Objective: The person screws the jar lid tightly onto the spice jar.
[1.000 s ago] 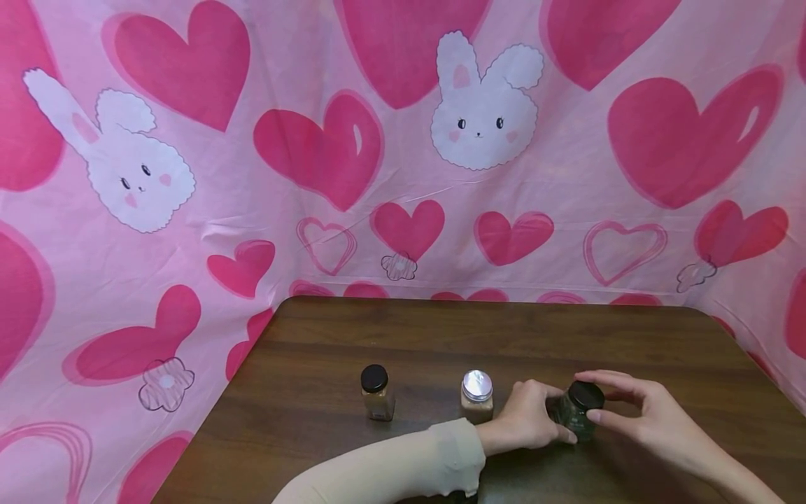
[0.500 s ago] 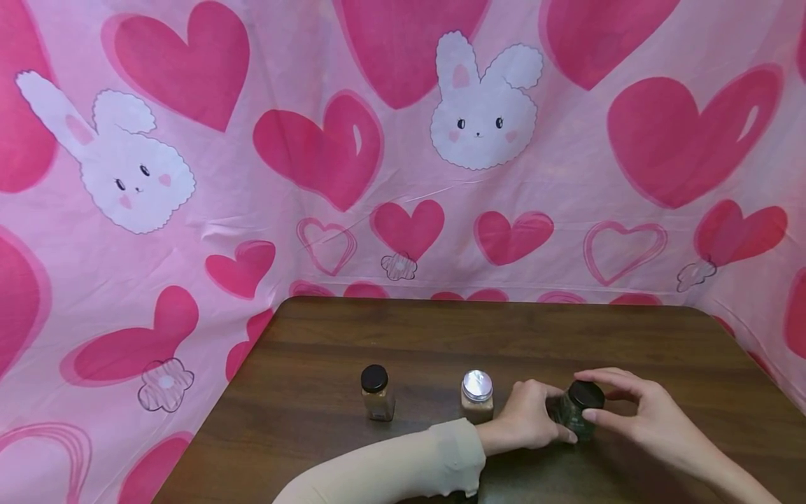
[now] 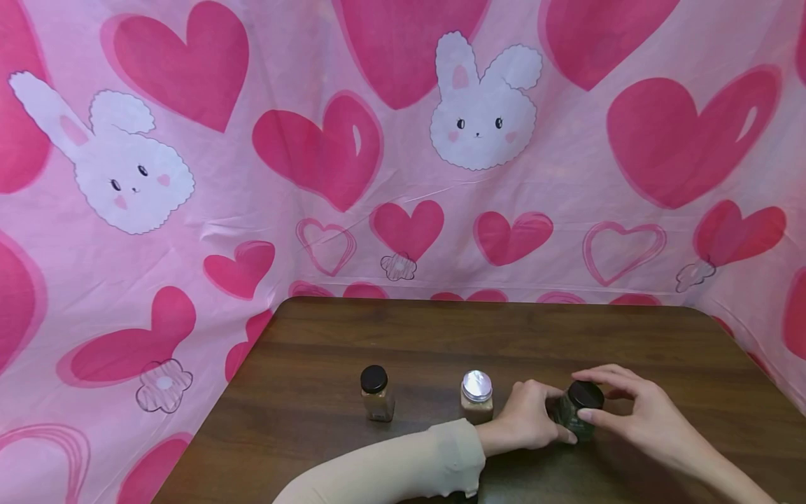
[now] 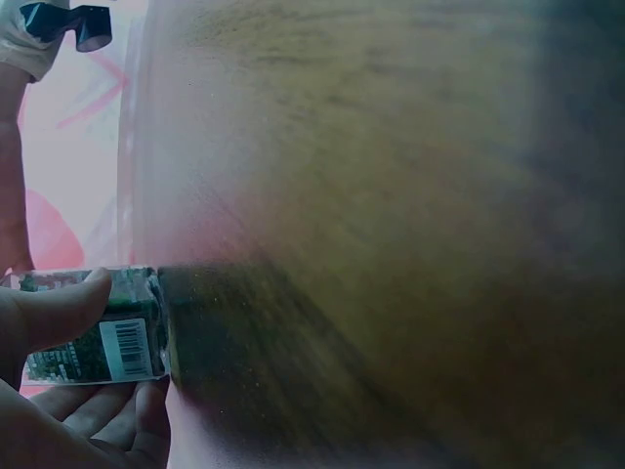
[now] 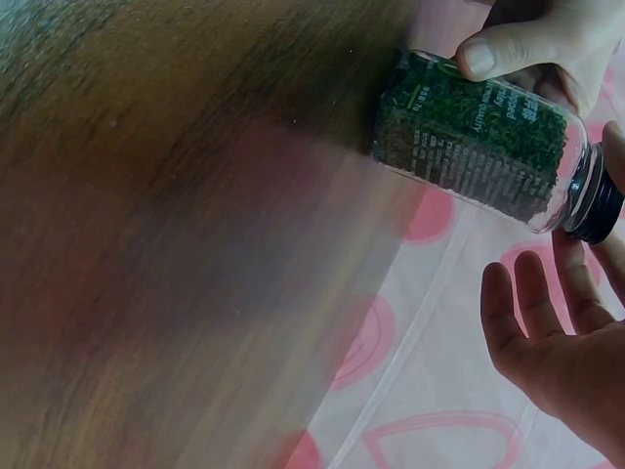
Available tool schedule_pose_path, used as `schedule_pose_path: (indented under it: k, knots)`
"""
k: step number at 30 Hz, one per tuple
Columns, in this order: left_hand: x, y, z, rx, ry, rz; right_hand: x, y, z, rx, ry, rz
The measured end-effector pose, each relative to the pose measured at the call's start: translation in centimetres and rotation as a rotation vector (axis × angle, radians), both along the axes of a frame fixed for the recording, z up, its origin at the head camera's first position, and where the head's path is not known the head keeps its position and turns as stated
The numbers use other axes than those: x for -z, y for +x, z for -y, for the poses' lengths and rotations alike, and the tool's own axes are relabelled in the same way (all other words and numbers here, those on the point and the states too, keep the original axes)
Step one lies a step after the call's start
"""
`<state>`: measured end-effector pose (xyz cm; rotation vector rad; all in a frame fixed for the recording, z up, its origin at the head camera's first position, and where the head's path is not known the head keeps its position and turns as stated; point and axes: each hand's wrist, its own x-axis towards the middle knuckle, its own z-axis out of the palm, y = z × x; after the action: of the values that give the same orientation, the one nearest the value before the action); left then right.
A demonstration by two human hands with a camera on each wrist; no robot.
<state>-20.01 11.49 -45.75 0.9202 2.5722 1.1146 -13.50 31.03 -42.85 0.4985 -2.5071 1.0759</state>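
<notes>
A clear jar of chopped dried green herbs (image 5: 469,137) stands on the table, right of centre in the head view. My left hand (image 3: 525,416) grips its body, thumb on the near side and fingers behind; a barcode label (image 4: 127,349) shows beside the thumb. At the top, my right hand (image 3: 648,413) pinches the black lid (image 3: 585,395) between thumb and fingers. The lid sits on the jar's neck. In the right wrist view, the other fingers (image 5: 498,308) of that hand spread away from the jar.
Left of the hands stands a jar with a shiny silver top (image 3: 476,386), partly hidden by the left wrist. Farther left is a slim black-capped jar (image 3: 378,404) with brown contents. The wooden table (image 3: 327,336) meets a pink heart-print cloth (image 3: 567,175) behind.
My right hand has turned slightly at the lid, its thumb shifting a little leftward across the lid's near side. The left hand and the jar have stayed in place.
</notes>
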Motion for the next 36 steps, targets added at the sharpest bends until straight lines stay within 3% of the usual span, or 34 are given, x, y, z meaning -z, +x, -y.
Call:
schedule_pose_path:
  k: [21,24,31,36]
  knots:
    - [0.0,0.0,0.1,0.008,-0.006,-0.001,0.0,0.3,0.4,0.061,0.034,0.047]
    - [-0.1,0.1,0.0,-0.004,-0.01,0.0,0.1,0.6,-0.1,0.009,0.018,0.073]
    - [-0.1,0.1,0.0,-0.008,-0.003,0.027,-0.1,0.6,-1.7,-0.223,-0.127,0.143]
    - [0.0,0.1,0.0,-0.002,0.003,0.043,0.0,0.4,-2.2,-0.288,-0.175,0.181]
